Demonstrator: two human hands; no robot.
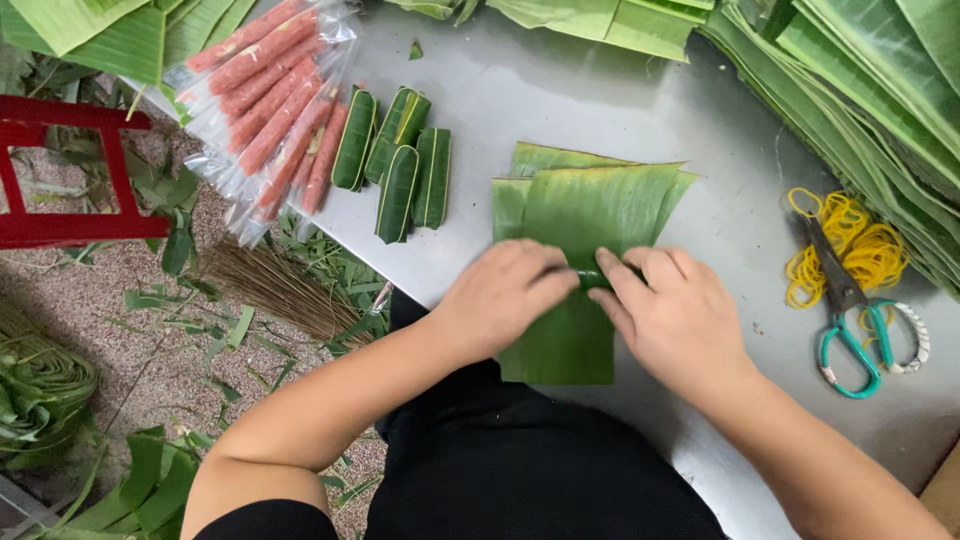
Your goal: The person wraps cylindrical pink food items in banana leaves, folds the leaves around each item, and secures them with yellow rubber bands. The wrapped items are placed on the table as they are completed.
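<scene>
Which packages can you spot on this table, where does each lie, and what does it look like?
Plastic bags: far left of table, clear, holding long pink-red sausages.
Leaf rolls: beside the bags, four short green wrapped bundles.
No labels, signs or screens show.
</scene>
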